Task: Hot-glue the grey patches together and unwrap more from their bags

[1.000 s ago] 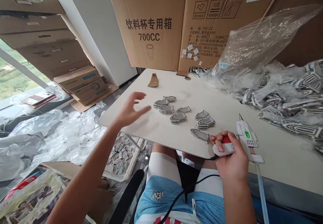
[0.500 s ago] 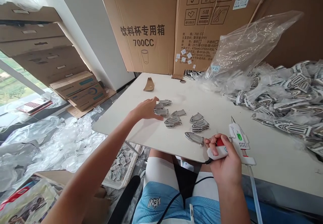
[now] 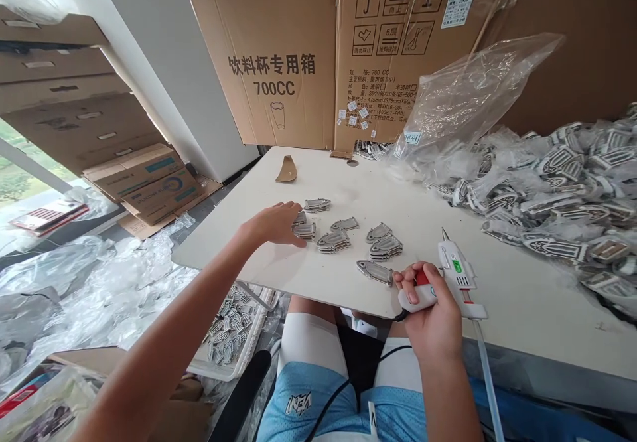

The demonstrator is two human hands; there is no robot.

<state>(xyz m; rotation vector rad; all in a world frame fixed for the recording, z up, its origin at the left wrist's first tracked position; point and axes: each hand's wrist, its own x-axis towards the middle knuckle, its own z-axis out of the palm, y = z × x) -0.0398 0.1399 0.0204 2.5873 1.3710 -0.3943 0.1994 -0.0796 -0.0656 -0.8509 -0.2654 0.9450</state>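
My right hand (image 3: 435, 319) is closed round the handle of a white and red hot glue gun (image 3: 454, 269). Its nozzle points away from me, and a translucent glue stick (image 3: 488, 375) trails from its back end. My left hand (image 3: 276, 223) curves over small grey arch-shaped pieces (image 3: 304, 231), with the thumb on their near side and the fingers on the far side; the hand partly hides them. Similar pieces lie close by: a small stack (image 3: 317, 204), a larger stack (image 3: 333, 241), another stack (image 3: 385, 248) and a single piece (image 3: 374, 271) beside the right fingertips.
A large heap of plastic-wrapped pieces (image 3: 562, 196) covers the right of the white table (image 3: 229, 229). Cardboard boxes (image 3: 279, 24) stand along its back. A cardboard scrap (image 3: 286, 169) lies on top. Below left is a white basket (image 3: 243, 362) of small pieces. A black cord (image 3: 333, 402) crosses my lap.
My left hand has drawn back slightly to the left, and the grey pieces by its thumb have shifted with it. My right hand keeps its hold on the glue gun. The view has turned slightly.
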